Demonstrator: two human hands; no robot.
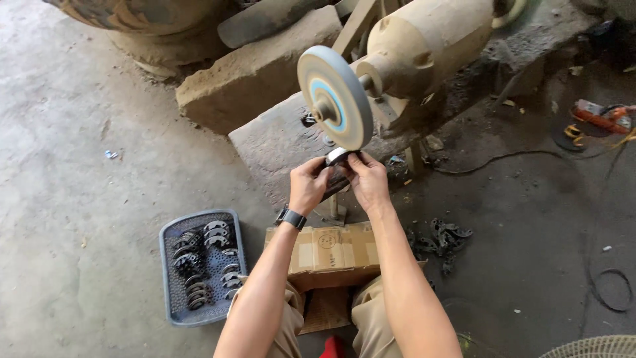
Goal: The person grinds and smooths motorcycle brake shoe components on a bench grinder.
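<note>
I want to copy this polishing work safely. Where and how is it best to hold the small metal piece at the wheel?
Probably by its two ends, one hand from each side, as the left hand and right hand do now. The metal piece is short and curved, and its shiny top meets the lower edge of the buffing wheel, so the fingers are best kept below and beside it.

A flat brown cardboard box (331, 250), taped and seemingly stamped on top, lies over the person's knees.
</note>
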